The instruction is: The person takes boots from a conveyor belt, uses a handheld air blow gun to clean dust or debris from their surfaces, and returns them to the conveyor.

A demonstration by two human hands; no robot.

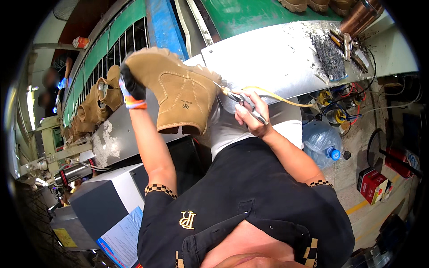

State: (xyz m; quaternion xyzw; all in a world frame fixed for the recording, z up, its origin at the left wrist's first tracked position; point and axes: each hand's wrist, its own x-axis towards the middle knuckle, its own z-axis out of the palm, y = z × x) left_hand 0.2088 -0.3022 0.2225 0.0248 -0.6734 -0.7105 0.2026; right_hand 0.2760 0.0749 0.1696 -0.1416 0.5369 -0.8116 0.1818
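A tan suede ankle boot [178,91] is held up over a metal bench, sole away from me and opening downward. My left hand [132,87], in a black glove with an orange cuff, grips the boot at its left side. My right hand [250,116] is bare and closed around a thin metal pen-like tool [241,102] fed by a yellow hose [277,96]. The tool's tip touches the boot's right edge. My black shirt fills the lower part of the view.
Several more tan boots [100,96] stand in a row along a green conveyor [250,13] at the left. The metal bench [272,53] has a pile of dark shavings [328,56]. A blue water jug [321,140], a red box [373,185] and a grey machine [96,201] sit lower down.
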